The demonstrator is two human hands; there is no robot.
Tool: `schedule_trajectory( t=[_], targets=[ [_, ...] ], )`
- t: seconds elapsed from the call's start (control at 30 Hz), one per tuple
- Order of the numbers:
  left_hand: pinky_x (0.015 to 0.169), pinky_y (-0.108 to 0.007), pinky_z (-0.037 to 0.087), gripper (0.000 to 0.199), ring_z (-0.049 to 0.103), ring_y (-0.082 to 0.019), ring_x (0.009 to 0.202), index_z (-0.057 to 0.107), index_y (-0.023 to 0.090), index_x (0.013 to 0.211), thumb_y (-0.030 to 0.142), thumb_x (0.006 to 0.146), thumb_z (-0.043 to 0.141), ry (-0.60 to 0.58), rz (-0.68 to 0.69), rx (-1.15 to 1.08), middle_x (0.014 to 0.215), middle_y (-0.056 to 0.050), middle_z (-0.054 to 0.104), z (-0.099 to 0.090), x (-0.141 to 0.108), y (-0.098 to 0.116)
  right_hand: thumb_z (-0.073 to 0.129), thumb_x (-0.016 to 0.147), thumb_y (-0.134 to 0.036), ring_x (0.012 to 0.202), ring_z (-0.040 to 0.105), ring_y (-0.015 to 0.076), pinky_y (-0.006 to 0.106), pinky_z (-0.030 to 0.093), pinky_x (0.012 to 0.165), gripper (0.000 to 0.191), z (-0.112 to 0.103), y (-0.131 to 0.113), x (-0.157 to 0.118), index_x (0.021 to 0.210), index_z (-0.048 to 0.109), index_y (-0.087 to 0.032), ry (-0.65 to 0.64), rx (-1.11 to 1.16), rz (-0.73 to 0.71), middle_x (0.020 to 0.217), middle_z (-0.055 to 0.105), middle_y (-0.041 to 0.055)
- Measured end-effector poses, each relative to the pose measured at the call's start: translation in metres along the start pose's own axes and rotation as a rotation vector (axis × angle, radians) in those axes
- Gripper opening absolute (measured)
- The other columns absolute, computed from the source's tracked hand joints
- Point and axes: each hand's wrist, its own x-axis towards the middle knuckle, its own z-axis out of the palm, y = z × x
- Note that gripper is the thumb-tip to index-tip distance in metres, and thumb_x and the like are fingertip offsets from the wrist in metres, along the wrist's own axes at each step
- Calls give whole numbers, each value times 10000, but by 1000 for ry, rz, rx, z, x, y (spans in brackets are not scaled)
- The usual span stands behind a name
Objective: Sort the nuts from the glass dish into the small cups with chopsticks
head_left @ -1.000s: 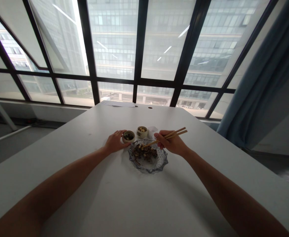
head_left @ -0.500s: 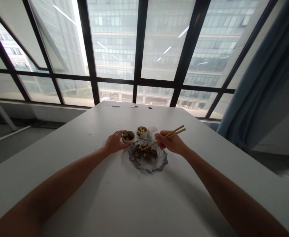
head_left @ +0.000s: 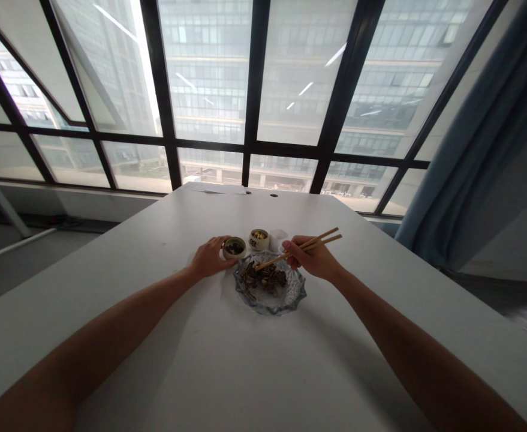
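A clear glass dish [head_left: 294,292] with a wavy rim holds a heap of dark brown dried pieces [head_left: 270,279]. My right hand [head_left: 310,257] grips a pair of wooden chopsticks [head_left: 317,241], whose tips reach into the heap at its upper left. My left hand [head_left: 210,257] is wrapped round the left side of a small cup [head_left: 234,255] with dark contents, at the dish's upper left. Behind the dish stands a second small cup [head_left: 258,245] with pale yellowish pieces and dark marks on its side. A white translucent cup [head_left: 278,240] is right of it, partly behind my right fingers.
The white table [head_left: 227,360] reaches to the windows. Papers [head_left: 216,189] lie at its far edge, near two small dark round spots. A blue curtain [head_left: 461,150] hangs at the right, and a white metal frame [head_left: 2,201] stands at the left.
The chopstick tips have shifted slightly left and up within the dark heap. My left hand stays on the small cup.
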Motion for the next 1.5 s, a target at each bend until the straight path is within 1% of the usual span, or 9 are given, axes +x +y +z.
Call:
schedule_trajectory(
  t=[0.43,0.5,0.67,0.77,0.93,1.07,1.17,1.27,1.5],
  targets=[
    [978,-429,546,612,667,-296,1117,592,212,1277,497,752,725,-4,5,2,1218,-107,706,1,0,-1,669,728,-792,410,598,142,245,478,398,619,-8,-5,1,646,627,-180,28,53,-24,521,664,40],
    [983,-431,543,612,666,-298,1120,592,207,1275,498,754,724,-6,-2,6,1218,-111,705,0,0,0,661,727,-804,403,595,146,259,491,403,630,-13,-4,4,655,627,-179,106,102,-40,519,660,44],
    [964,-433,551,623,675,-292,1091,585,214,1282,488,743,734,-14,-14,-4,1234,-107,702,0,0,0,582,745,-854,434,622,159,266,497,408,662,-17,11,22,688,595,-195,473,156,-82,566,677,62],
    [951,-423,557,631,682,-282,1071,580,230,1292,490,739,737,-18,-10,-10,1239,-98,701,0,0,-1,585,723,-868,448,627,157,257,496,411,677,-10,23,39,703,593,-192,516,121,-89,570,677,62],
    [945,-424,562,640,687,-284,1052,588,236,1291,497,728,747,-4,-22,-10,1227,-96,703,1,0,0,601,685,-885,489,650,166,272,537,464,691,-8,24,50,714,594,-195,418,66,-75,588,684,65],
    [994,-423,536,615,666,-284,1114,590,234,1283,500,749,736,-13,-14,-16,1243,-88,700,0,0,1,495,782,-881,366,553,138,259,445,362,694,-22,4,37,652,565,-203,432,100,-79,497,635,56],
    [995,-427,529,624,654,-295,1138,594,208,1274,518,751,733,-5,-18,-3,1237,-108,697,0,0,2,560,733,-886,326,523,132,243,395,320,702,-25,-12,28,616,577,-193,187,43,-22,442,608,49],
    [976,-424,533,635,655,-294,1122,593,203,1270,529,745,736,-12,-24,5,1223,-112,698,-2,0,2,592,687,-898,324,533,127,225,394,309,720,-18,-17,26,596,587,-184,52,-1,1,425,597,41],
    [924,-410,540,613,668,-280,1048,601,196,1261,509,751,733,-24,-22,4,1185,-107,706,-4,1,4,603,738,-850,340,550,114,201,419,320,685,-8,-10,28,622,591,-175,84,-71,-14,450,614,37]
  ],
)
